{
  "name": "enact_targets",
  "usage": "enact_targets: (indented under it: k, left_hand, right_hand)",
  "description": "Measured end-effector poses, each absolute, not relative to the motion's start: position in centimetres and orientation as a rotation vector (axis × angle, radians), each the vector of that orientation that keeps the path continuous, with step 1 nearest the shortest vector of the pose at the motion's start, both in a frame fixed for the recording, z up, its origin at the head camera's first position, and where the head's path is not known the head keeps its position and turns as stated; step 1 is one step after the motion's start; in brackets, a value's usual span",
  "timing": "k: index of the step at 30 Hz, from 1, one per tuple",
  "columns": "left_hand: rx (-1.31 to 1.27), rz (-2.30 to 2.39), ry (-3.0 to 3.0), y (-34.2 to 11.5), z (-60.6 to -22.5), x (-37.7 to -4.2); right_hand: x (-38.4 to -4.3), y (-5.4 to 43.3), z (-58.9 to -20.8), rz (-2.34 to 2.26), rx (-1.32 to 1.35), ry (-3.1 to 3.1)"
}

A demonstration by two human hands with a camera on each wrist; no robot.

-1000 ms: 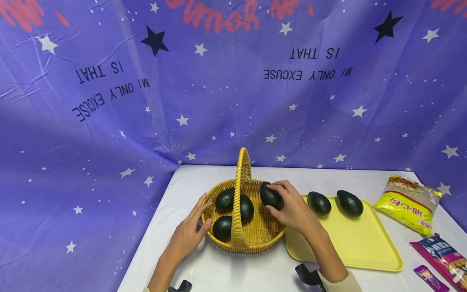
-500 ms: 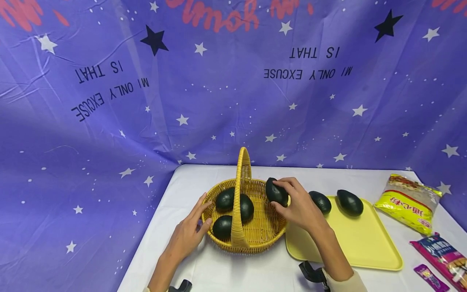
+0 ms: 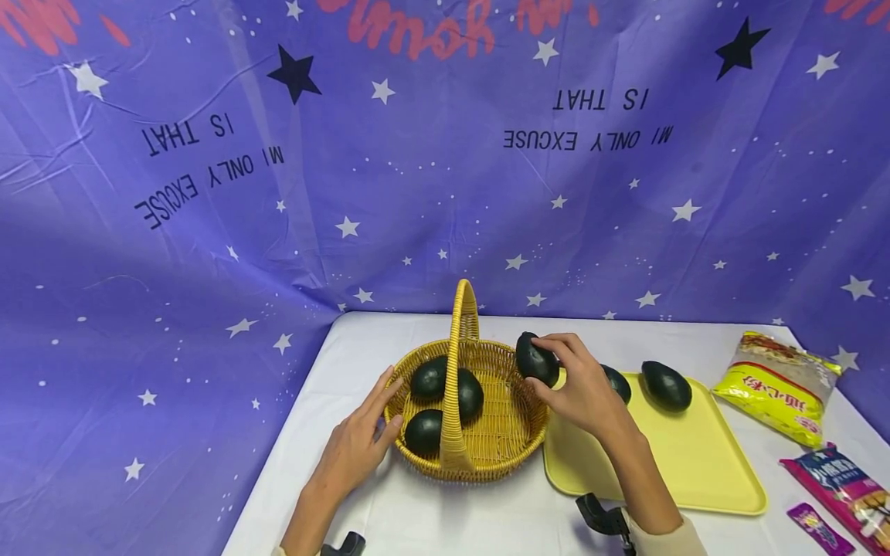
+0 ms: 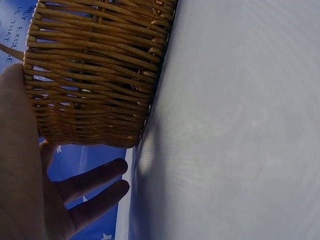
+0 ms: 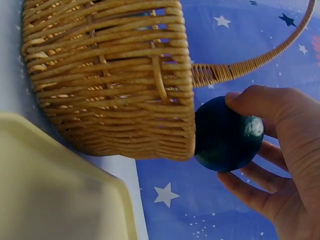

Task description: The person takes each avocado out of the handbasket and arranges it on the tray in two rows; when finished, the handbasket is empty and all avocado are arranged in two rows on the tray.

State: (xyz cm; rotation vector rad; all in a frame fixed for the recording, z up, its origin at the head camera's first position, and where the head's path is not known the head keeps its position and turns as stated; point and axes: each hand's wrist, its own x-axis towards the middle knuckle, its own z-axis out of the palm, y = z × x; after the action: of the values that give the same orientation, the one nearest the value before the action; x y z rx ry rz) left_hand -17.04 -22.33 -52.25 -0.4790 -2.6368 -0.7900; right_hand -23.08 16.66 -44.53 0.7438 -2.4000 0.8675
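In the lower middle of the head view, the right hand (image 3: pixel 580 386) grips a smooth, dark green, egg-shaped fruit (image 3: pixel 535 361), thumb on one side and fingers on the other. The fruit is at the right edge of a golden-yellow woven wicker basket (image 3: pixel 504 421) with a tall arched handle (image 3: pixel 453 401). The right wrist view shows the fruit (image 5: pixel 225 135) at the rim, partly hidden by the weave; whether they touch is hard to tell.

The left hand (image 3: pixel 358 448) is at the basket's left rim in the head view, its fingers spread apart and mostly straight, clamped on nothing. In the left wrist view two fingers (image 4: pixel 95 180) extend past the wickerwork.

Inside the basket, towards its left half, lie three more dark green fruits: one at the back (image 3: pixel 427 378), one beside the handle (image 3: pixel 470 396) and one at the front (image 3: pixel 422 432).

Right of the basket, a pale yellow rectangular tray (image 3: pixel 695 471) bears two similar fruits near its far edge, one (image 3: pixel 617 384) partly behind the right hand, the other (image 3: pixel 666 386) in full view.

At the right of the frame are a yellow and clear plastic bag (image 3: pixel 779 390), a pink and blue packet (image 3: pixel 841 490) and a small purple sachet (image 3: pixel 820 529), all on the white-covered counter (image 3: pixel 410 517).
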Motion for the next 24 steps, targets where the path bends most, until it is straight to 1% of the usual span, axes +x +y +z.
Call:
enact_targets:
  k: [10, 24]
  left_hand:
    - [-0.489, -0.790, -2.630, -22.3, -52.5, -17.2]
    - [-0.478, -0.813, -2.639, -22.3, -52.4, -17.1]
  right_hand:
    - [-23.6, 18.1, -44.4, 0.898, 0.686, -2.377]
    - [-23.7, 18.9, -44.7, 0.884, 0.638, -2.381]
